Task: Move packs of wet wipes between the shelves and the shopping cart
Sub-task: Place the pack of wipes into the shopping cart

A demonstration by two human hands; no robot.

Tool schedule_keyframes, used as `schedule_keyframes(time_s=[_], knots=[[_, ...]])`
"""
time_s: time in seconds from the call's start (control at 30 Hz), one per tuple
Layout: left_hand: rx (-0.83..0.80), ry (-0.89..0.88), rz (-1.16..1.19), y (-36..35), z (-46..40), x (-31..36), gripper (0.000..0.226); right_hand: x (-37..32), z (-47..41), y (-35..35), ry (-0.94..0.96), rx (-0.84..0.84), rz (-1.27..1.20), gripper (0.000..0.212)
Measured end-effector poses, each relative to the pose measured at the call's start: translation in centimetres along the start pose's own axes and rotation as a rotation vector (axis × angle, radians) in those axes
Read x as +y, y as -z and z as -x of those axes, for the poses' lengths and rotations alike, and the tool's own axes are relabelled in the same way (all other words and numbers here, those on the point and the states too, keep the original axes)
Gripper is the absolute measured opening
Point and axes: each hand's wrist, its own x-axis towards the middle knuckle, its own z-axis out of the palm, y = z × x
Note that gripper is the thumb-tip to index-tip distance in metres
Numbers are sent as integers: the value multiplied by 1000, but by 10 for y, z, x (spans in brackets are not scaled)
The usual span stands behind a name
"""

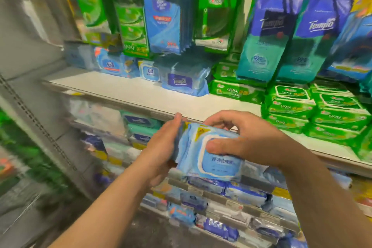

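Observation:
Both my hands hold a light blue pack of wet wipes (211, 159) with a white flap and a yellow sticker, in front of the shelf edge (141, 98). My left hand (163, 147) grips its left side, fingers behind the pack. Gripping the top right, my right hand (241, 143) has its thumb lying across the flap. The pack hovers just below the white shelf board. No shopping cart shows in this view.
On the shelf stand blue Tempo packs (181, 82), green 999 packs (289, 106) stacked at the right, and tall hanging packs (267, 32) above. Lower shelves (231, 193) hold more blue wipes packs. A grey upright (40, 127) bounds the shelf at the left.

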Motion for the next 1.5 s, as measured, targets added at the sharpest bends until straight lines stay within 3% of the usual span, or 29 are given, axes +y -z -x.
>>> schedule_keyframes(time_s=[0.27, 0.37, 0.4, 0.5, 0.57, 0.63, 0.7, 0.77, 0.87, 0.93, 1.0, 1.1, 1.17, 1.23, 1.3, 1.5], knots=[[-51, -43, 123, 102, 32, 19, 78, -58, -65, -89, 141, 42, 7, 37], [93, -53, 134, 147, 44, 23, 120, -86, -90, -128, 172, 81, -23, 30], [112, -55, 138, 158, 50, 24, 120, -93, -96, -139, 172, 104, -41, 30], [176, -90, 192, 215, 65, 25, 96, -123, -124, -194, 133, 131, -143, 53], [213, -97, 204, 250, 79, 29, 85, -142, -142, -230, 76, 173, -243, 55], [278, -90, 222, 285, 91, 32, 85, -162, -157, -266, -45, 166, -492, 62], [357, -72, 244, 322, 103, 33, 95, -179, -174, -300, -192, 55, -760, 80], [417, -54, 267, 356, 115, 36, 101, -193, -187, -332, -286, -123, -863, 89], [480, -57, 285, 403, 135, 37, 100, -216, -201, -376, -383, -365, -939, 65], [511, -46, 327, 428, 146, 35, 101, -228, -212, -400, -371, -470, -936, 61], [550, -31, 368, 452, 157, 33, 100, -240, -224, -426, -324, -559, -870, 73], [608, -6, 399, 482, 168, 29, 97, -253, -244, -462, -348, -618, -813, 107], [659, 8, 410, 500, 172, 26, 92, -262, -256, -484, -367, -649, -806, 94], [708, 38, 418, 518, 173, 24, 74, -269, -269, -504, -389, -667, -797, 69], [739, 62, 420, 537, 172, 24, 54, -273, -284, -524, -398, -697, -790, 56], [846, 160, 390, 602, 156, 25, 43, -286, -338, -586, -387, -815, -782, 62]])
